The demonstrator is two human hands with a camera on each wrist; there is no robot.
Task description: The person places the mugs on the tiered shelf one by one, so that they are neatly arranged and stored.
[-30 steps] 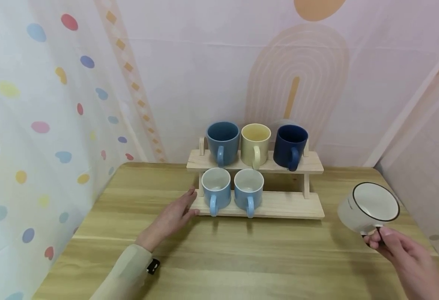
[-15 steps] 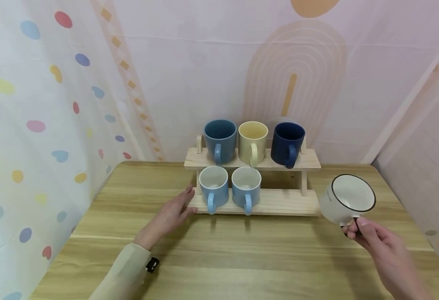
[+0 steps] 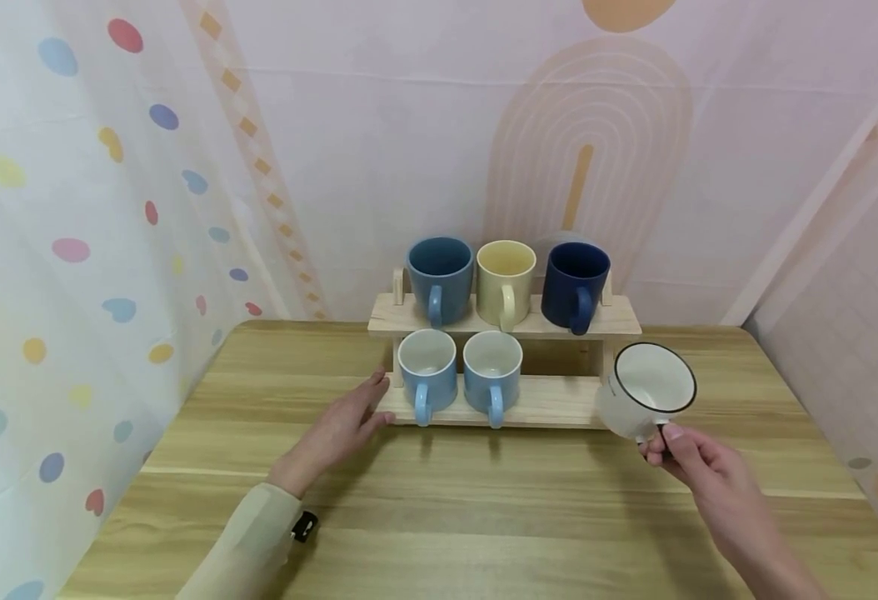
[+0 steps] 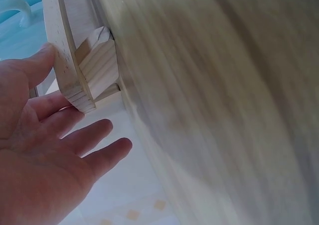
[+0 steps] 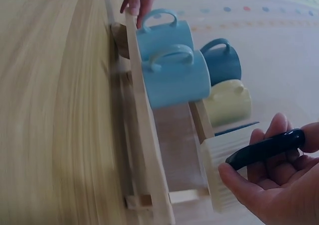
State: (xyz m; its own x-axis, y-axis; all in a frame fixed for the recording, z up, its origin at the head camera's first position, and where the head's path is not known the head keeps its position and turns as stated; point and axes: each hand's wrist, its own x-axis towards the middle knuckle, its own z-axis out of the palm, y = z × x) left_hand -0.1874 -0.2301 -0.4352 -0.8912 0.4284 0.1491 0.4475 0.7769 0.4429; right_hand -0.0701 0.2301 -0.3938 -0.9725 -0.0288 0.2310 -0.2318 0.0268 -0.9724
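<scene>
At the right end of a two-tier wooden rack [image 3: 559, 402], my right hand [image 3: 709, 475] pinches the black-edged handle [image 5: 266, 149] of a white mug [image 3: 645, 387] with a black rim. The mug tilts slightly and overlaps the lower shelf's right end in the head view. My left hand [image 3: 334, 437] rests against the rack's left end, thumb [image 4: 40, 65] on the board, fingers extended and spread. Two light blue mugs, one on the left [image 3: 428, 375] and one beside it [image 3: 493, 375], stand on the lower shelf, handles forward.
On the upper shelf stand a grey-blue mug [image 3: 441, 283], a yellow mug [image 3: 506, 283] and a navy mug [image 3: 576, 287], handles facing front. The rack sits towards the back of a wood-grain table [image 3: 484, 517]. Patterned curtains [image 3: 379, 150] hang behind and at both sides.
My right hand has carried the white mug leftward, from beyond the rack's right side to its lower shelf's right end. The left hand stays at the rack's left end.
</scene>
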